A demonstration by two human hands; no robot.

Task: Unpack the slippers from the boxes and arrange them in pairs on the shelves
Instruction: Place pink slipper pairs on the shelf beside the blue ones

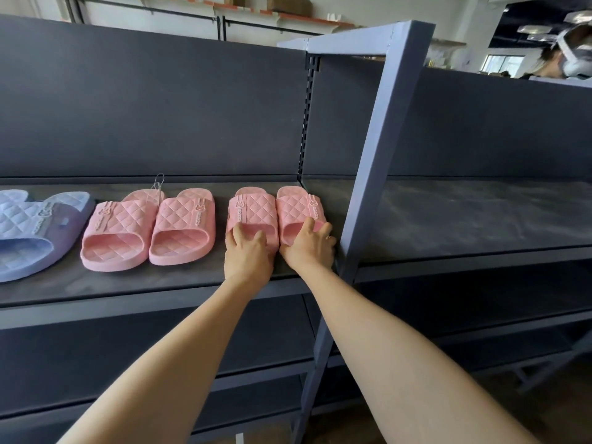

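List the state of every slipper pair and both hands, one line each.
left hand: grips one slipper of the rightmost pink pair.
right hand: grips that pair's other slipper.
rightmost pink pair: on the shelf, side by side, touching.
middle pink pair: side by side, no hand on it.
blue slippers: partly out of frame.

Dark shelf carrying three pairs of slippers in a row.
I'm seeing the shelf [179, 280] holding quilted slippers, all lying flat with heels pointing toward its front edge: a blue pair [19, 219] is sitting at the left, running out of view, a pink pair [121, 219] is lying near it, and a second pink pair [253, 208] is sitting just beside the grey upright post [378, 155], each pink pair touching side by side.
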